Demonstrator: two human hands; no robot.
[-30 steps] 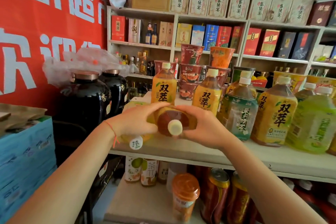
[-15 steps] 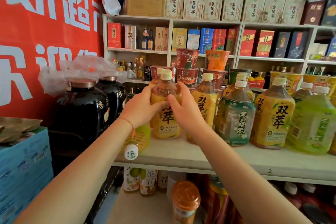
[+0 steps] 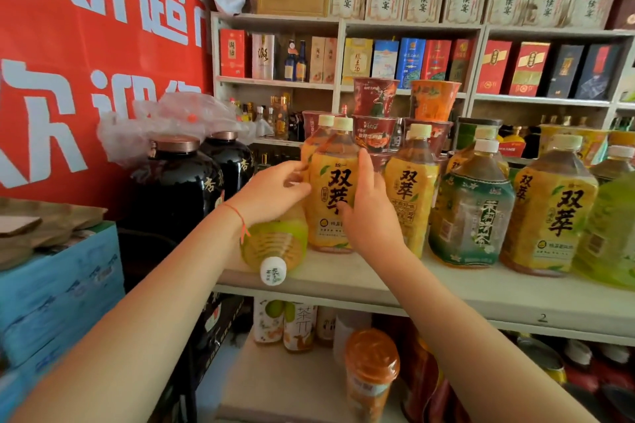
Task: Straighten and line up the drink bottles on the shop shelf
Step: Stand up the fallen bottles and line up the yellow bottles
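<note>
An upright yellow-label tea bottle stands at the left end of the pale shelf. My left hand rests its fingers on the bottle's left side and my right hand presses its right side and front. Just behind it stands a second yellow-label bottle. Below my left hand a green-label bottle lies on its side, white cap toward me at the shelf's front edge. Further right stand a yellow bottle, a green jasmine tea bottle and a big yellow bottle.
Stacked noodle cups stand behind the bottles. Two black jars sit left of the shelf, beside a blue crate. The lower shelf holds an orange-lidded cup and cans. A light-green bottle is at the right edge.
The yellow-label bottle, held on its side with the cap toward me a second ago, has been turned upright and set down on the shelf. Both hands stay on it, fingers looser.
</note>
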